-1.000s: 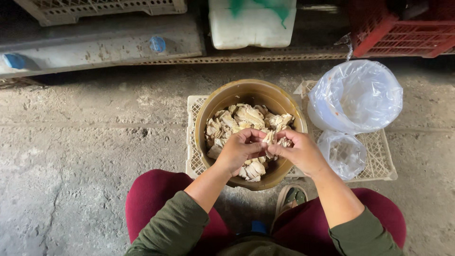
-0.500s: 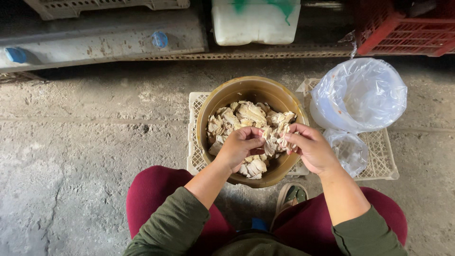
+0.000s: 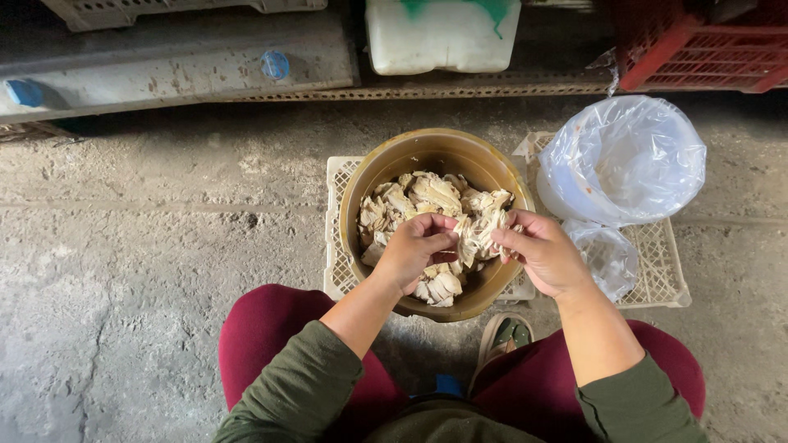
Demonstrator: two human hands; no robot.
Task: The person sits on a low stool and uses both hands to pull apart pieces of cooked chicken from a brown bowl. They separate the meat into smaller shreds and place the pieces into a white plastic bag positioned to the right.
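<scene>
Looking down from my head camera, I see along the top edge a white plastic jug (image 3: 442, 34) with a green smear across its upper face, a red slatted crate (image 3: 702, 51) in the right corner, and a grey ledge (image 3: 176, 66) on the left with two small round blue caps on it. To the right of my hands sits a white bucket lined with a clear plastic bag (image 3: 621, 160), its film puffed out and glossy, and just below it lies a smaller crumpled clear bag (image 3: 606, 258); both rest on a pale lattice tray (image 3: 661, 279) laid flat on the rough concrete floor (image 3: 139, 271). A second lattice tray (image 3: 338, 221) of the same cream colour carries the round tan bowl (image 3: 386, 160), which stands right in front of my knees. The bowl is heaped with pale, cream-to-beige pieces (image 3: 431, 193), ragged and layered, some curled at the edges. My left hand (image 3: 414, 250) is half closed over the bowl, fingers bent and pinching the near end of a stringy cream shred (image 3: 478, 234). My right hand (image 3: 542, 250) is also partly closed, thumb and fingertips nipping the other end of that same shred, so the strip stretches between the two hands just above the heap. My olive sleeves and maroon trousers fill the bottom, with a sandal (image 3: 505, 336) between my legs.
</scene>
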